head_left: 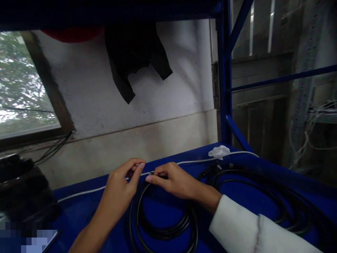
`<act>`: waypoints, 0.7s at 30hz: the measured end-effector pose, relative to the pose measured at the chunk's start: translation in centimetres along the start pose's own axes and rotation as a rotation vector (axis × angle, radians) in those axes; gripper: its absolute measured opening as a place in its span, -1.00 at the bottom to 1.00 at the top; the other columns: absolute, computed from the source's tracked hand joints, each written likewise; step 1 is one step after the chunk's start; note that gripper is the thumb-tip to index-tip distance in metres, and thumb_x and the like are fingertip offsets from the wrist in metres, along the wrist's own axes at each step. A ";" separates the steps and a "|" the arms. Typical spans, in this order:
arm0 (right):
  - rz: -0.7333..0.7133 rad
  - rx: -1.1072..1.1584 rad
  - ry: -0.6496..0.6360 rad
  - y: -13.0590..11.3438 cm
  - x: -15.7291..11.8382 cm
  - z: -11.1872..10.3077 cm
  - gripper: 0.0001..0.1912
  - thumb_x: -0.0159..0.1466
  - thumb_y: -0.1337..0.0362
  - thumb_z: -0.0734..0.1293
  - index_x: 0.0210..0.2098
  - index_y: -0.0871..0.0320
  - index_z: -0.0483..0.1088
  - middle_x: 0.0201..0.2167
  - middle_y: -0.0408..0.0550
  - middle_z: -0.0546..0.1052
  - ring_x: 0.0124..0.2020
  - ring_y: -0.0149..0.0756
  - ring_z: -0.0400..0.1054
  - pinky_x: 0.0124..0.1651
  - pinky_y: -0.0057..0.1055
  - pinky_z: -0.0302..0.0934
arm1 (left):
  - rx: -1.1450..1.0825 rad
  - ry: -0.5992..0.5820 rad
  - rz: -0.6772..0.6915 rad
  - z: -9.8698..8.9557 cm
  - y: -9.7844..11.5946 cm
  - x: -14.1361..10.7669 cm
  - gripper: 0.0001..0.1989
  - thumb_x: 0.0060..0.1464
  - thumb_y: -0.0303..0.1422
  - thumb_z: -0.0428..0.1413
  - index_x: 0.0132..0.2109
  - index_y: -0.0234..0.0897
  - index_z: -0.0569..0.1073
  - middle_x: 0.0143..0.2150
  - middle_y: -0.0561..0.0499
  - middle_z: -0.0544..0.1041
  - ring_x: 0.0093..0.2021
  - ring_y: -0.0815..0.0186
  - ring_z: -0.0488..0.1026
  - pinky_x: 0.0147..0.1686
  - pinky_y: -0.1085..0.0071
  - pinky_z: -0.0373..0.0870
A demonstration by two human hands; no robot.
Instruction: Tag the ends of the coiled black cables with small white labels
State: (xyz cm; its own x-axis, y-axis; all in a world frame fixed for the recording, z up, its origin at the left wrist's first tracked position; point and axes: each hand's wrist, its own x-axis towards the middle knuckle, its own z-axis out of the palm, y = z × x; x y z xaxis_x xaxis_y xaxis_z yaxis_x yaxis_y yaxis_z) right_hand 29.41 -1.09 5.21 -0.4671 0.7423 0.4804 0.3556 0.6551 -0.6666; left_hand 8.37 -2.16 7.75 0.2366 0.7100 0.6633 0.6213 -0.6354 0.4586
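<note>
Blue desk, along a pale wall. On it: one coil of black cable, upper edge pinched between thumb and fingers of the right hand, white sleeve. Left hand, just beside, thumb and forefinger drawn together; contents unclear. Second black coil, at right. White cord, running behind both hands. Crumpled white piece, near the cord. Dark stack, far left, indistinct. Above: dark hanging garment; red item, partly hidden. Window, left. Blue upright, right.
</note>
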 end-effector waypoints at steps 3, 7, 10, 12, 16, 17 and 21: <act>-0.012 0.025 0.031 0.2 0.0 0.0 -0.67 0.48 0.04 0.34 -0.26 0.17 0.49 -0.48 -0.23 0.43 -0.48 -0.43 0.27 -0.40 -0.44 0.08 | -0.053 -0.043 0.003 1.8 0.0 0.8 -0.77 0.36 -0.21 0.08 -0.12 -0.16 0.61 -0.21 0.05 0.67 -0.18 0.21 0.60 -0.16 0.32 0.43; -0.023 0.078 -0.020 0.4 -0.1 0.1 -0.76 0.52 0.12 0.29 -0.11 0.16 0.47 -0.48 -0.22 0.48 -0.48 -0.41 0.37 -0.40 -0.48 0.17 | -0.065 -0.023 0.002 2.5 -0.9 -0.2 -0.77 0.35 -0.21 0.09 -0.10 -0.14 0.63 -0.11 0.04 0.69 -0.07 0.18 0.60 -0.03 0.29 0.43; -0.037 0.059 -0.040 0.4 -0.1 0.1 -0.72 0.54 0.08 0.26 -0.10 0.14 0.46 -0.52 -0.23 0.48 -0.48 -0.39 0.39 -0.40 -0.49 0.17 | -0.063 -0.040 -0.014 2.3 -1.2 -1.1 -0.78 0.35 -0.21 0.09 -0.08 -0.09 0.63 -0.07 0.06 0.70 -0.03 0.18 0.61 0.01 0.29 0.44; -0.022 0.020 -0.036 0.3 0.0 0.2 -0.69 0.54 0.04 0.26 -0.15 0.14 0.46 -0.54 -0.23 0.47 -0.48 -0.39 0.39 -0.39 -0.48 0.16 | -0.064 -0.057 -0.020 2.1 -1.0 -1.5 -0.78 0.35 -0.22 0.09 -0.07 -0.08 0.63 -0.05 0.07 0.70 0.00 0.18 0.62 0.03 0.31 0.44; -0.032 -0.018 -0.009 0.3 0.0 0.2 -0.68 0.56 0.06 0.24 -0.19 0.13 0.44 -0.53 -0.24 0.47 -0.48 -0.41 0.36 -0.36 -0.48 0.14 | -0.038 -0.059 -0.026 2.1 -0.5 -1.5 -0.80 0.35 -0.27 0.09 -0.06 -0.10 0.61 -0.08 0.07 0.71 -0.07 0.19 0.64 -0.05 0.32 0.45; -0.039 -0.022 -0.007 0.3 -0.1 0.2 -0.69 0.56 0.08 0.22 -0.18 0.13 0.44 -0.53 -0.25 0.47 -0.49 -0.42 0.34 -0.36 -0.48 0.14 | -0.033 -0.057 -0.026 2.1 -0.4 -1.5 -0.82 0.35 -0.28 0.10 -0.07 -0.11 0.60 -0.11 0.07 0.71 -0.09 0.19 0.64 -0.07 0.33 0.45; -0.036 -0.056 -0.004 0.5 -0.2 0.3 -0.70 0.58 0.13 0.19 -0.17 0.13 0.45 -0.53 -0.26 0.47 -0.52 -0.44 0.29 -0.36 -0.47 0.10 | -0.030 -0.055 -0.026 2.0 -0.2 -1.4 -0.88 0.34 -0.32 0.12 -0.15 -0.11 0.57 -0.21 0.11 0.70 -0.15 0.23 0.65 -0.11 0.35 0.43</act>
State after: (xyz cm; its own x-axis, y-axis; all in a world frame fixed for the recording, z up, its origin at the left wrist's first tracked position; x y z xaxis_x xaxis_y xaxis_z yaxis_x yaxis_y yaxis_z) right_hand 29.48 -0.90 4.61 -0.4838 0.7178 0.5008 0.3836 0.6882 -0.6158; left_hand 9.37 -2.45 5.52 0.2618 0.7412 0.6182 0.6054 -0.6250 0.4929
